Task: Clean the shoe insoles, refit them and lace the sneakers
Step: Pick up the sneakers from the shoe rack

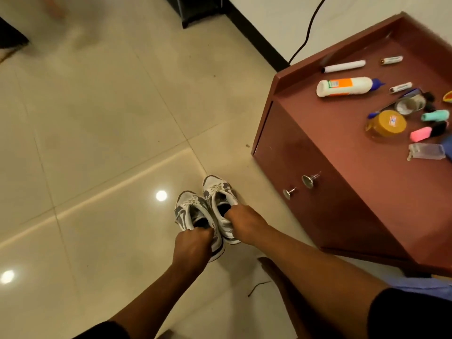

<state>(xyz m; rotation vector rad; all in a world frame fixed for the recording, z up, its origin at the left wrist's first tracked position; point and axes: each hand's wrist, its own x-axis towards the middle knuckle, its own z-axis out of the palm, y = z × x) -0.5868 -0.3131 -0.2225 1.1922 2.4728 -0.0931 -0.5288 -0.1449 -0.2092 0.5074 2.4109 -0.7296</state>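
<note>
Both forearms reach down from the bottom edge toward a pair of white-and-grey sneakers on the pale tiled floor [97, 118]. Just in front of the lower corner of the reddish-brown cabinet [342, 204], the left sneaker [189, 211] and the right sneaker [219, 192] stand side by side, touching, toes pointing away, laces threaded. The left hand [193, 248] is closed on the heel collar of the left sneaker, fingers curled over the rim into the opening. The right hand [244, 221] is clamped likewise on the heel collar of the right sneaker. Whether insoles sit inside cannot be told; the openings are dark and partly covered by the fingers.

Two metal knobs [310, 179] stick out of the cabinet front, near the right sneaker. On top of the cabinet lie a white bottle [344, 86] with an orange label and blue cap, a white marker [344, 66] beyond it, a yellow-lidded jar [389, 123], a pink highlighter [422, 133] and a green highlighter [434, 115]. A black cable [308, 33] runs down the wall behind the cabinet. Below the right forearm, a dark lace [259, 287] lies on the floor beside a dark wooden piece.
</note>
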